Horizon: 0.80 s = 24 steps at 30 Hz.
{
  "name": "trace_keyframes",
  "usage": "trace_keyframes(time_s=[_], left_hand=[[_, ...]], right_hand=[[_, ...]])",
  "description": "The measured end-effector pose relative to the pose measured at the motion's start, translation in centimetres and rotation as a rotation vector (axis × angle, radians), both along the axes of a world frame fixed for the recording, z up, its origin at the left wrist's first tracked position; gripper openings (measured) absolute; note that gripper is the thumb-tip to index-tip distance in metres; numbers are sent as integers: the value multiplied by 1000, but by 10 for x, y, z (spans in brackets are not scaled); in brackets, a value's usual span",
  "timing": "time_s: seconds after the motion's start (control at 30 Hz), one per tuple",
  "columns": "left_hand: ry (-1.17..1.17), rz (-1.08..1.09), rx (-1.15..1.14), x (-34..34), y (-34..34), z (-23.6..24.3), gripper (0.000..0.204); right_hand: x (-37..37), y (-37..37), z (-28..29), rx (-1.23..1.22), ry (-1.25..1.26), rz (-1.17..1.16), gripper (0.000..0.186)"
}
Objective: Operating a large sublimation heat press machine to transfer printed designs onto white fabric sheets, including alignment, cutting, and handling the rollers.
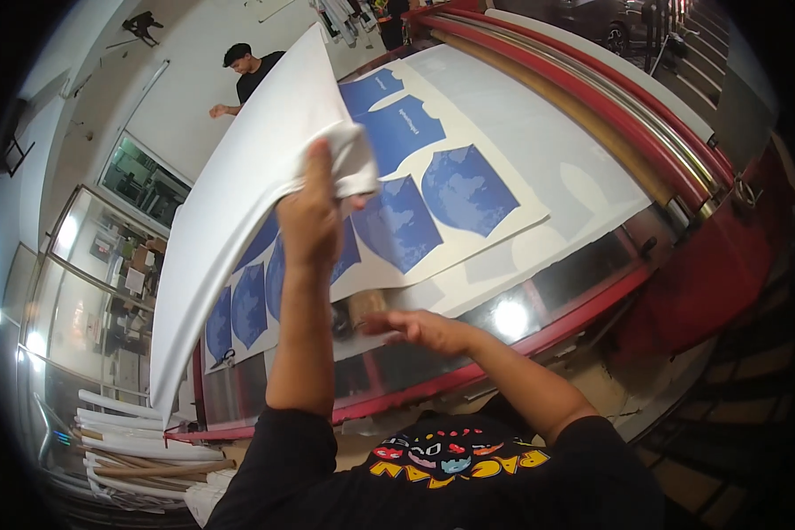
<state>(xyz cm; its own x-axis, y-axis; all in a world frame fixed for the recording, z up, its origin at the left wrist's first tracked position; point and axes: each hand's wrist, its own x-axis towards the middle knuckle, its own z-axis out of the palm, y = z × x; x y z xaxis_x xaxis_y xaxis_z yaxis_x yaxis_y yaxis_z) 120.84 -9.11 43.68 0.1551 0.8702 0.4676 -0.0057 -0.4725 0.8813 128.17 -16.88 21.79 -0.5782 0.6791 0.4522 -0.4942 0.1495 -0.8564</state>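
Note:
My left hand (311, 208) is raised, gripping the bunched edge of a large white fabric sheet (230, 203) that hangs down to the left. Beneath it, a white paper sheet (521, 225) printed with blue garment-shaped pieces (468, 185) lies on a pale layer on the red-framed machine bed (592, 284). My right hand (424, 331) is open with fingers outstretched, beside a brown roll (365, 309) on the bed's front part. Small dark scissors (225, 358) lie near the paper's front left corner.
Red, gold and steel rollers (609, 115) run along the right. A person (252, 75) in a dark top stands beyond the bed at upper left. White and brown tubes (150, 450) are stacked at lower left, beside glass panels (88, 291).

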Motion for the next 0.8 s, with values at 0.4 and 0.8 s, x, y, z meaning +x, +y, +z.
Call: trace_keyframes(time_s=[0.4,0.8], left_hand=[[284,-480,307,232,-3,-32,54],[184,-261,-774,-33,27,-181,49]], right_hand=[[168,107,90,-133,1047,-976,91],[269,123,-17,-743,634,-1139,43]])
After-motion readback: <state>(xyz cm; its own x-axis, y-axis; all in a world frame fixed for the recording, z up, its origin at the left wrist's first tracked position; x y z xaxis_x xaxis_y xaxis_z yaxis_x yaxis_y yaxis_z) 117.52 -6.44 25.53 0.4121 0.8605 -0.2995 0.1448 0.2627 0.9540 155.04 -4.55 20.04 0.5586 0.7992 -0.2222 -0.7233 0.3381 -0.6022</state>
